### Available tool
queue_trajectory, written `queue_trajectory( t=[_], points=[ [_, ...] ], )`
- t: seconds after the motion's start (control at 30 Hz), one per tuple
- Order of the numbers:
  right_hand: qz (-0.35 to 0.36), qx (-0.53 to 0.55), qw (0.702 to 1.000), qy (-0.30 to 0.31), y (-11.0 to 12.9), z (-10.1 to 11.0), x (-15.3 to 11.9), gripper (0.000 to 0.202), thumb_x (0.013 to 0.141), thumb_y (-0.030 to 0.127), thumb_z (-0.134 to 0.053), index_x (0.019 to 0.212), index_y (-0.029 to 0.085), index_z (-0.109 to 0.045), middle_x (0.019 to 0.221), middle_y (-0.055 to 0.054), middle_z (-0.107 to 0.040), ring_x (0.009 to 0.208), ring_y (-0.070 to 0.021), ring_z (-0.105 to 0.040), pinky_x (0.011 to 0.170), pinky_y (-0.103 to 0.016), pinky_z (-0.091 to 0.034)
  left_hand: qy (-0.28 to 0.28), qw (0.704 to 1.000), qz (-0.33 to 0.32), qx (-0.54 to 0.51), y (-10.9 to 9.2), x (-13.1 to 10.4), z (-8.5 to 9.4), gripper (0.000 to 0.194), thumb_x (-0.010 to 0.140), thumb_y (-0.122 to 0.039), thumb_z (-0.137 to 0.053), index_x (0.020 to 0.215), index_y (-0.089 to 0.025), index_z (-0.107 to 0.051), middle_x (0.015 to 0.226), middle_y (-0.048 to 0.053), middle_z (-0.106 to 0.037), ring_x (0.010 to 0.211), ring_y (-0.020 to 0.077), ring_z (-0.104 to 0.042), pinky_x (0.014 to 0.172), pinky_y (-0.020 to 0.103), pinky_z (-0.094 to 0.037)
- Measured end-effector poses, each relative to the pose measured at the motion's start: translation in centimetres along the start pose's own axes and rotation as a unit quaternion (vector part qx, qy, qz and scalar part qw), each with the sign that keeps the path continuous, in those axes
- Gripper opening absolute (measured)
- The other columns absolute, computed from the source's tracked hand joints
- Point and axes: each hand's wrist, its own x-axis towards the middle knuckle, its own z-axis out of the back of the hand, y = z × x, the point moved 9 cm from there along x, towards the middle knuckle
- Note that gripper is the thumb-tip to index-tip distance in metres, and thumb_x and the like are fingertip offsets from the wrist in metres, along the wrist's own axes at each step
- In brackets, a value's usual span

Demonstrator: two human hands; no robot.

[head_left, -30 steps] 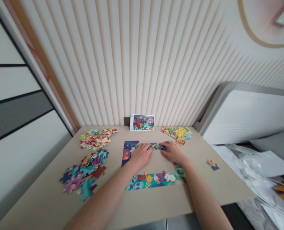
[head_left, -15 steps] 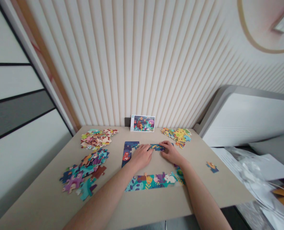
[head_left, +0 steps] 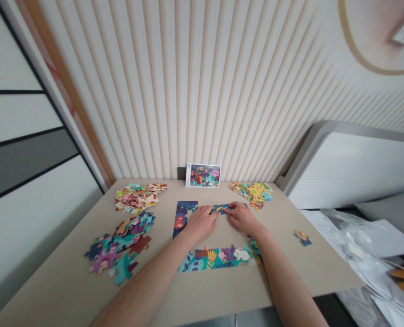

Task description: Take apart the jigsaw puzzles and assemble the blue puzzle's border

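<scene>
A partly built jigsaw frame lies on the table. Its dark blue top strip (head_left: 220, 208) shows between my two hands. My left hand (head_left: 201, 223) is closed, with fingertips and thumb on the strip's left end. Closed over the strip's right part, my right hand (head_left: 243, 218) has thumb and fingertips at a puzzle piece; the exact grip is partly hidden. The left side (head_left: 179, 221) carries a red figure on dark blue. Closest to me runs the teal bottom row (head_left: 215, 259) with a white rabbit. My right wrist partly covers the right side (head_left: 253, 244).
Piles of loose pieces lie at the back left (head_left: 137, 198), the near left (head_left: 120, 245) and the back right (head_left: 254, 193). A picture box (head_left: 204, 175) leans against the ribbed wall. One single piece (head_left: 302, 238) lies near the table's right edge.
My right hand's fingertips have shifted slightly left and nearer to me along the top strip. My left hand has stayed almost still.
</scene>
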Motion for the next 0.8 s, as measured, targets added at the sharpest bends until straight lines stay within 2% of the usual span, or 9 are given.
queue_trajectory(
  t=[0.17,0.3,0.37,0.43,0.5,0.6,0.7,0.8],
  points=[
    [0.000,-0.030,1.000,0.000,1.1,0.3,0.0,0.034,0.091,0.023,-0.055,0.118,0.033,-0.074,0.124,-0.006,-0.065,0.115,-0.0237,-0.058,0.100,-0.037,-0.038,0.002,1.000,-0.001,0.002,0.0,-0.1,-0.1,0.031,0.099,-0.023,-0.047,0.124,-0.023,-0.065,0.121,0.010,-0.062,0.113,0.0251,-0.059,0.100,0.041,-0.047],
    [0.016,-0.011,1.000,-0.019,1.2,0.8,-0.1,0.033,0.093,0.024,-0.054,0.118,0.032,-0.074,0.121,-0.005,-0.067,0.114,-0.0227,-0.059,0.101,-0.037,-0.039,0.001,1.000,-0.004,-0.003,0.0,-0.1,0.0,0.031,0.099,-0.023,-0.047,0.125,-0.024,-0.065,0.121,0.010,-0.062,0.114,0.0249,-0.058,0.101,0.041,-0.047],
    [-0.004,0.010,0.998,-0.054,-0.1,1.7,-0.2,0.034,0.093,0.023,-0.052,0.120,0.030,-0.073,0.122,-0.006,-0.068,0.113,-0.0221,-0.060,0.102,-0.036,-0.040,0.001,1.000,-0.009,-0.005,-0.1,-0.1,0.1,0.031,0.099,-0.022,-0.047,0.124,-0.024,-0.064,0.121,0.010,-0.062,0.115,0.0244,-0.058,0.102,0.041,-0.046],
    [-0.049,0.017,0.994,-0.098,-2.3,3.0,-0.7,0.035,0.093,0.020,-0.050,0.117,0.026,-0.074,0.123,-0.007,-0.067,0.114,-0.0226,-0.060,0.102,-0.037,-0.041,0.000,1.000,-0.013,-0.004,-0.2,-0.1,0.2,0.030,0.098,-0.021,-0.048,0.123,-0.024,-0.064,0.122,0.010,-0.061,0.116,0.0242,-0.057,0.103,0.041,-0.046],
    [-0.089,0.005,0.989,-0.118,-4.6,3.8,-1.3,0.034,0.092,0.020,-0.051,0.116,0.024,-0.074,0.125,-0.009,-0.067,0.117,-0.0251,-0.059,0.104,-0.040,-0.041,-0.002,1.000,-0.016,-0.002,-0.3,-0.1,0.4,0.030,0.098,-0.020,-0.048,0.123,-0.023,-0.064,0.123,0.010,-0.060,0.118,0.0241,-0.056,0.103,0.040,-0.046],
    [-0.103,-0.005,0.992,-0.080,-6.7,3.1,-1.8,0.033,0.090,0.027,-0.058,0.121,0.025,-0.071,0.127,-0.008,-0.068,0.121,-0.0292,-0.057,0.106,-0.045,-0.038,-0.007,1.000,-0.015,-0.004,-0.3,-0.1,0.6,0.029,0.098,-0.020,-0.048,0.122,-0.023,-0.064,0.122,0.010,-0.060,0.116,0.0238,-0.056,0.103,0.041,-0.045],
    [-0.090,0.013,0.995,-0.048,-7.4,1.9,-1.8,0.037,0.091,0.031,-0.059,0.126,0.025,-0.069,0.128,-0.009,-0.068,0.122,-0.0288,-0.058,0.108,-0.044,-0.038,-0.012,1.000,-0.009,-0.009,-0.2,-0.1,0.7,0.027,0.099,-0.021,-0.048,0.119,-0.023,-0.065,0.119,0.010,-0.061,0.115,0.0239,-0.057,0.103,0.042,-0.046],
    [-0.095,0.025,0.994,-0.048,-7.8,1.5,-1.7,0.036,0.093,0.031,-0.058,0.127,0.026,-0.068,0.126,-0.010,-0.068,0.121,-0.0277,-0.058,0.107,-0.042,-0.038,-0.014,1.000,-0.005,-0.012,-0.1,-0.1,0.6,0.024,0.098,-0.021,-0.049,0.114,-0.022,-0.066,0.119,0.010,-0.062,0.114,0.0238,-0.057,0.103,0.043,-0.045]
  ],
)
